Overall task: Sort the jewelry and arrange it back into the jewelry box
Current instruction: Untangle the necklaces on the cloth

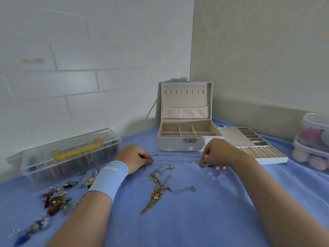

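Far left of the open white jewelry box [174,145]: clear case [71,154], loose trinkets [55,200]. In front of it: left hand [137,157], tangled gold necklaces [157,190], right hand [215,154], both pinching a thin silver chain [176,160]. Just right: lift-out tray [231,138].

The thin chain [178,159] is too faint to trace; the right edge crops 2 tubs [315,138].

I counted one box [174,145], one tray [274,160], one clear case [71,163] and two stacked tubs [314,122]. My left hand [137,157] and right hand [216,154], two, pinched one chain [178,160]. I wore one wristband [108,179]. The loose pieces were too tangled to count.
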Demonstrator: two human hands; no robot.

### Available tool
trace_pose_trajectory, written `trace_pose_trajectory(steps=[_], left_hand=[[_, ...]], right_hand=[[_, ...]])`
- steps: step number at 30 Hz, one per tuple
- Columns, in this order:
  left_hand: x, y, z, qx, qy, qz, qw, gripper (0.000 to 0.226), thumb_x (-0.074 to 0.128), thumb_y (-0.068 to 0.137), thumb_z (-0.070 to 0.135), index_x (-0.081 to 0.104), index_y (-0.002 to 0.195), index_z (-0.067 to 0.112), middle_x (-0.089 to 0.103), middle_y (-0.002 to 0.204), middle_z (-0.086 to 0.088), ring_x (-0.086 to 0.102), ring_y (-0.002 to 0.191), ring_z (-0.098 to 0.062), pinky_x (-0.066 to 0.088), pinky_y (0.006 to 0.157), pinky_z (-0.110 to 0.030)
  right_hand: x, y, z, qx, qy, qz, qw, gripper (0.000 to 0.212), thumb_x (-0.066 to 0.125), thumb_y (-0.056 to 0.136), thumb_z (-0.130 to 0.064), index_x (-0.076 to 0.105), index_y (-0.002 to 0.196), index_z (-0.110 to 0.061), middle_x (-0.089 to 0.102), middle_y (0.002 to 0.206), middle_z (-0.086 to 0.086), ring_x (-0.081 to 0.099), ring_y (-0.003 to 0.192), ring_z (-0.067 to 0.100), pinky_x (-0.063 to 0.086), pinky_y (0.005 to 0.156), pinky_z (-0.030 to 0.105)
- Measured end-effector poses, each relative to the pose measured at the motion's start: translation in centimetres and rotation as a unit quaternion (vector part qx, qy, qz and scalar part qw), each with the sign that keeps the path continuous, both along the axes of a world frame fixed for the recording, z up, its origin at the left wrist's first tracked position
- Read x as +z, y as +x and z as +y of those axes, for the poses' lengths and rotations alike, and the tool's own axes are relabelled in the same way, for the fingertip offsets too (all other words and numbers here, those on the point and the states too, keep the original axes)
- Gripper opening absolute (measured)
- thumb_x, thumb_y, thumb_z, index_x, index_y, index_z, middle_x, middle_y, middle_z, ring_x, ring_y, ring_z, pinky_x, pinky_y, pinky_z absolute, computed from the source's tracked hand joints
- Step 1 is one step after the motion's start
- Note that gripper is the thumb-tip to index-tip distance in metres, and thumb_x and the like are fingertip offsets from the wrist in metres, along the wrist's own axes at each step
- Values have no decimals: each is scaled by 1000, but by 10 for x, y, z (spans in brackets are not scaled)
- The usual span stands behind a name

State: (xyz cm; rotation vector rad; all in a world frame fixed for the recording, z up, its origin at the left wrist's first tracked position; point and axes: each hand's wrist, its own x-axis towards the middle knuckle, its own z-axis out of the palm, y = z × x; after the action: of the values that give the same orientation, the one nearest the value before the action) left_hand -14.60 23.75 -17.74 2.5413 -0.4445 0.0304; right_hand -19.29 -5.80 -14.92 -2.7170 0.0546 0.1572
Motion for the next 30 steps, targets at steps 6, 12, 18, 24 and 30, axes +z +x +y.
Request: trace_pose_trajectory(steps=[6,12,18,24,30], left_hand=[[3,-2,4,-24,28,-1,999,8,74,86,34,79,91,32,70,90,19,61,83,6,43,77,-13],[3,-4,4,-15,17,3,1000,8,72,87,33,78,93,31,72,93,17,62,87,3,44,77,-13],[5,-7,5,-1,11,6,1000,15,74,86,25,67,99,29,70,91,13,63,86,-4,50,82,-22],[17,-12,8,16,106,39,993,20,72,87,31,66,106,25,64,102,11,62,99,-11,49,89,-23],[24,-14,13,15,171,59,983,12,66,91,26,74,100,22,71,108,5,64,96,-13,49,85,-24]], right_hand=[[3,-3,-14,-4,-10,1,1000,11,80,74,-23,72,68,-18,69,56,4,59,48,12,58,64,29],[3,-1,-17,1,-24,-4,1000,23,83,74,-25,63,65,-19,73,67,9,59,46,9,55,74,28],[2,-1,-7,8,-40,-48,998,14,84,71,-21,74,80,-17,66,62,-16,60,61,2,48,63,20],[4,-7,43,94,1,-130,987,3,77,83,-30,75,82,-29,59,71,-14,53,62,2,41,60,18],[-11,-2,79,142,-52,-124,981,15,71,88,-36,73,102,-31,54,78,-17,56,81,7,46,73,24]])
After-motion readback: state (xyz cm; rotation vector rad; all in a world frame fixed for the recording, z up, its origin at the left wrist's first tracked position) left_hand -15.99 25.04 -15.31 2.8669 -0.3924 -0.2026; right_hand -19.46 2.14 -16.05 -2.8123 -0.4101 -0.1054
